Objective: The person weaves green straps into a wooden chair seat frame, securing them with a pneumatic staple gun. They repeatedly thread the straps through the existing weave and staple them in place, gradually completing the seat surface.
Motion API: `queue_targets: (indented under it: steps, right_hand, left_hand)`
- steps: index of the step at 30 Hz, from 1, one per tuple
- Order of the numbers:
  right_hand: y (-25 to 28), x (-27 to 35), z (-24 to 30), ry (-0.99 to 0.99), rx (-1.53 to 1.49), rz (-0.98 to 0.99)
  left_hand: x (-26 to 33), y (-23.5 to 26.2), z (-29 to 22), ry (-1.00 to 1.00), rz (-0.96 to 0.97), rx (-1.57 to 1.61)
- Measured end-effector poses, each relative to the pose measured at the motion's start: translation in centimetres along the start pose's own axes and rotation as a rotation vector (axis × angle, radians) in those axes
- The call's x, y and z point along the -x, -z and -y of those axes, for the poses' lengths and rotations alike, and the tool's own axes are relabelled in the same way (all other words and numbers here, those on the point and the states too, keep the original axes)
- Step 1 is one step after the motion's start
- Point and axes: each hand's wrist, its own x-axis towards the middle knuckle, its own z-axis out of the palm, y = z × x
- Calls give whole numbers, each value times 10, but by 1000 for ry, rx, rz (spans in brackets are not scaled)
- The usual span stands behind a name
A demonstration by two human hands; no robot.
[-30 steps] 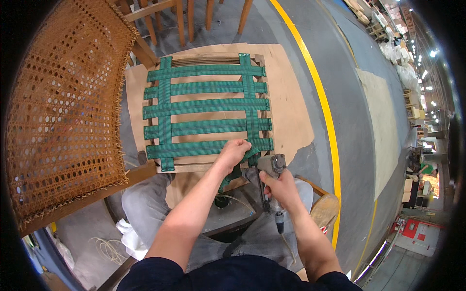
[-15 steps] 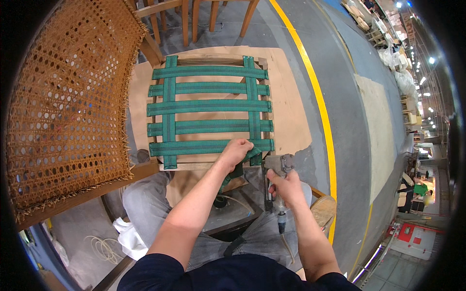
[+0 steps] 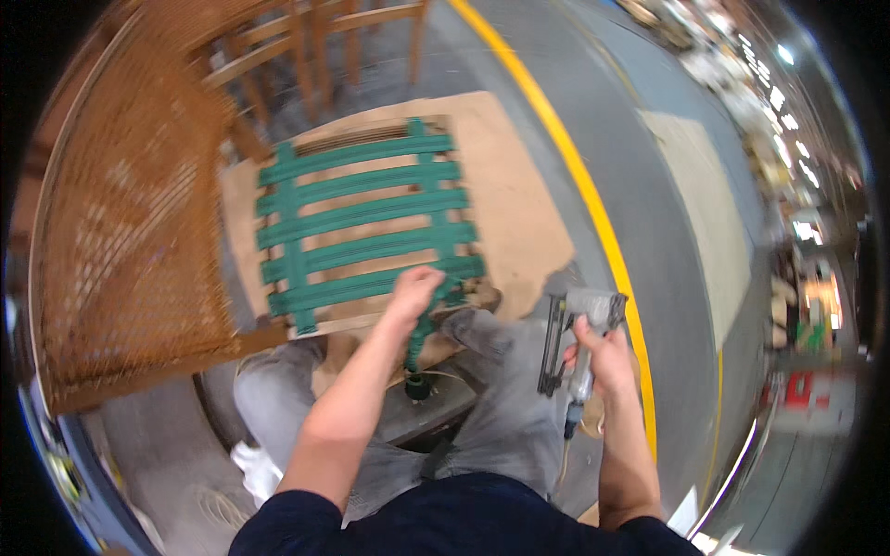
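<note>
A wooden seat frame (image 3: 357, 327) bears green webbing straps (image 3: 362, 189), several running across and two running front to back. My left hand (image 3: 414, 290) pinches a loose length of green webbing (image 3: 422, 335) near the frame's front right corner. That length hangs down to a dark green roll (image 3: 419, 387) between my knees. Off to the right, apart from the seat, my right hand (image 3: 609, 360) grips a grey pneumatic staple gun (image 3: 595, 306) by its handle, a hose at its base. Motion blurs the picture somewhat.
A woven cane panel (image 3: 139, 222) in a wooden frame rises at the left. Wooden chair legs (image 3: 352, 51) stand at the back. Cardboard (image 3: 519, 185) lies beneath the seat. Beyond it a yellow line (image 3: 575, 148) crosses the grey floor. A coiled hose (image 3: 221, 505) lies lower left.
My right hand has moved the staple gun away to the right, off the seat's corner. The left hand keeps its pinch on the webbing. The whole view has shifted and tilted.
</note>
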Motion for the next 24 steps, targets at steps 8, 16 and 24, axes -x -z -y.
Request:
queue_targets:
  steps: [8,16,24]
  right_hand:
    - [188,-7,-112,-151,-371,-365]
    - [236,-41,-209,-358,-704,-212]
    - [245,-31,-217,-321,468,-368]
  left_hand:
    - [70,-49,27,175,69,55]
    - [132,-39,70,342,80,54]
    - [139,-31,9,201,130,193]
